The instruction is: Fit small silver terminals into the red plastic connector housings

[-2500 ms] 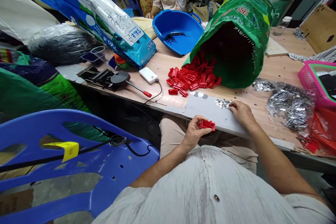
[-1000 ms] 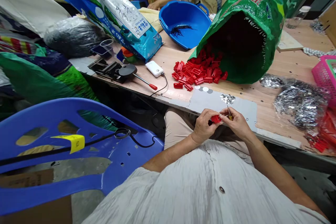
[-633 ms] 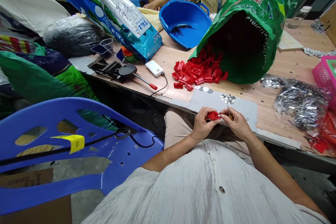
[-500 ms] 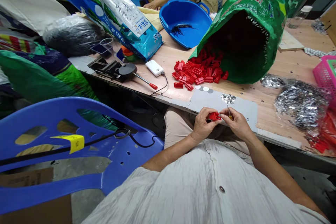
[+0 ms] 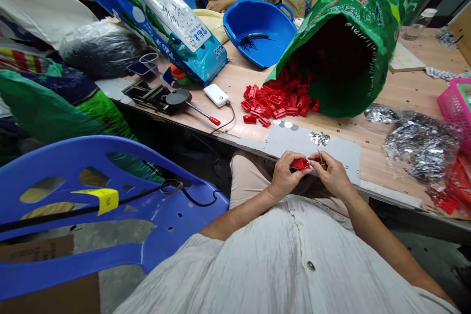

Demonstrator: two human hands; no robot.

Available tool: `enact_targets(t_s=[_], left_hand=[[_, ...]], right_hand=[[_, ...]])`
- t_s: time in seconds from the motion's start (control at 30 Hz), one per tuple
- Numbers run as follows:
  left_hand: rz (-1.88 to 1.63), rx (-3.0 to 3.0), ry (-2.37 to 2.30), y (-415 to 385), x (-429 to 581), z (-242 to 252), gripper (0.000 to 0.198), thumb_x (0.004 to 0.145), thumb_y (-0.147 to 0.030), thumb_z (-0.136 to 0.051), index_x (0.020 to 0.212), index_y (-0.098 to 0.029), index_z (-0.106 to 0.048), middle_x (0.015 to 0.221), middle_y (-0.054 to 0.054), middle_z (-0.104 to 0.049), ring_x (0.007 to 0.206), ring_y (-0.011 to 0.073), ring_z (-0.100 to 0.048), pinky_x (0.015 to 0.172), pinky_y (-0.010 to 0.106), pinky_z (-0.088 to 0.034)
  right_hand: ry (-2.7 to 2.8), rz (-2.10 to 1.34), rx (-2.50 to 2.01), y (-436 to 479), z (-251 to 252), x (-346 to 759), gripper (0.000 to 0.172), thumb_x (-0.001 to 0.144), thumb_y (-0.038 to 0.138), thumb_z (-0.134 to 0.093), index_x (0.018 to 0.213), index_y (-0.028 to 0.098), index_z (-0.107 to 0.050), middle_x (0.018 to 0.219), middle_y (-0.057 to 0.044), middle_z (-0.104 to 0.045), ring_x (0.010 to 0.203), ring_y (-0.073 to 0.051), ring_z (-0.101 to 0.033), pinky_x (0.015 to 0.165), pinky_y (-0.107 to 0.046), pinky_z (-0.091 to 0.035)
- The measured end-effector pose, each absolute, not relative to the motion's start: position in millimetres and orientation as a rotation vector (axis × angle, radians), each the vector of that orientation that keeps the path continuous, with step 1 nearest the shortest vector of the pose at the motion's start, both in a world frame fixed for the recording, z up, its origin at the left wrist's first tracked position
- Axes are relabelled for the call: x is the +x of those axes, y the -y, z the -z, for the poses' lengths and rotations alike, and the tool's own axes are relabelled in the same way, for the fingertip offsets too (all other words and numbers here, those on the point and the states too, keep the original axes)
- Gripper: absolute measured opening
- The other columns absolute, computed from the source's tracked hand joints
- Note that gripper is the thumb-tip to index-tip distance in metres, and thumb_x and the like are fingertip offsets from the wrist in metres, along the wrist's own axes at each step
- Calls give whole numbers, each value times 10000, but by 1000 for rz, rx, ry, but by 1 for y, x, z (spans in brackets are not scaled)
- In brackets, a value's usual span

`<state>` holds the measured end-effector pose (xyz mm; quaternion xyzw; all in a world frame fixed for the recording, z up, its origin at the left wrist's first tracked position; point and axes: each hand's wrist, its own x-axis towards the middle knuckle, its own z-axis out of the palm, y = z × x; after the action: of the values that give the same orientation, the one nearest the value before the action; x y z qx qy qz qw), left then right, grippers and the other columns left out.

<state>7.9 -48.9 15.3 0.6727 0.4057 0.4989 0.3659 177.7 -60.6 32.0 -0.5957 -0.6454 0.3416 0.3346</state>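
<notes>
Between the thumb and fingers of my left hand [image 5: 284, 174] is a small red plastic part [image 5: 300, 163]. My right hand [image 5: 331, 172] is closed around a small pointed tool with a yellowish handle [image 5: 323, 162], its thin tip pointing up. The right thumb and forefinger meet at the right end of the red part; any tiny piece between them is too small to make out. Just beyond my hands, a little heap of small metal pieces [image 5: 319, 138] lies on a grey sheet [image 5: 346, 153]. Similar red parts [image 5: 274, 99] spill from a green sack [image 5: 342, 73].
Behind the red heap stands a blue basin [image 5: 268, 34] with black strands in it. A hand press with a red-tipped lever [image 5: 200, 112] and a white power bank [image 5: 216, 95] sit leftward. Bagged metal parts [image 5: 419, 144] lie right. A blue chair [image 5: 162, 225] is beside me; another person's hand [image 5: 217, 6] is opposite.
My hands stay in nearly the same place, with the right fingers shifted slightly at the red part's end. The other person's hand across the table has moved a little to the right.
</notes>
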Motion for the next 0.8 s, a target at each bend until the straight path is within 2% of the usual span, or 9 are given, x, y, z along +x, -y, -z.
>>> enact_targets(t_s=[0.17, 0.23, 0.33, 0.5, 0.67, 0.8], left_hand=[[-1240, 1698, -1011, 40, 5, -7, 248, 766, -295, -747, 978, -208, -650, 970, 54, -638, 919, 184, -608, 844, 314, -477], [-1190, 1745, -993, 33, 1, -4, 244, 764, -251, -738, 987, -208, -649, 997, 56, -641, 959, 192, -606, 884, 323, -470], [-1085, 1813, -989, 19, -6, -1, 252, 741, -176, -726, 980, -203, -654, 1000, 50, -654, 974, 195, -607, 908, 328, -461], [-897, 1832, -907, 0, -11, 1, 339, 722, -135, -702, 1053, -201, -665, 998, 39, -687, 915, 175, -630, 876, 304, -479], [-809, 1846, -800, -9, -12, 3, 383, 722, -97, -658, 1090, -203, -678, 1039, 37, -701, 928, 162, -643, 881, 278, -482], [-764, 1877, -809, -11, -14, 4, 389, 734, -109, -652, 1113, -196, -672, 1073, 38, -701, 969, 162, -643, 934, 282, -466]], right_hand=[[1729, -787, -1573, 58, -24, 185, 361, 951, 436, -422, 1185, 227, -601, 1054, -78, -657, 865, -207, -613, 787, -338, -469], [1784, -718, -1589, 57, -20, 188, 403, 963, 421, -383, 1229, 222, -611, 1017, -89, -631, 883, -218, -610, 803, -349, -469], [1841, -658, -1626, 56, -15, 192, 384, 948, 403, -422, 1204, 225, -647, 934, -84, -630, 843, -225, -614, 787, -354, -469], [1869, -724, -1689, 56, -16, 189, 245, 890, 368, -556, 1076, 269, -681, 910, -30, -714, 723, -202, -631, 731, -348, -468], [1982, -677, -1625, 53, -17, 186, 188, 888, 307, -554, 990, 269, -708, 978, -32, -726, 865, -219, -660, 767, -348, -472], [2028, -653, -1587, 50, -15, 188, 196, 893, 282, -546, 992, 257, -712, 979, -40, -716, 885, -212, -654, 777, -339, -475]])
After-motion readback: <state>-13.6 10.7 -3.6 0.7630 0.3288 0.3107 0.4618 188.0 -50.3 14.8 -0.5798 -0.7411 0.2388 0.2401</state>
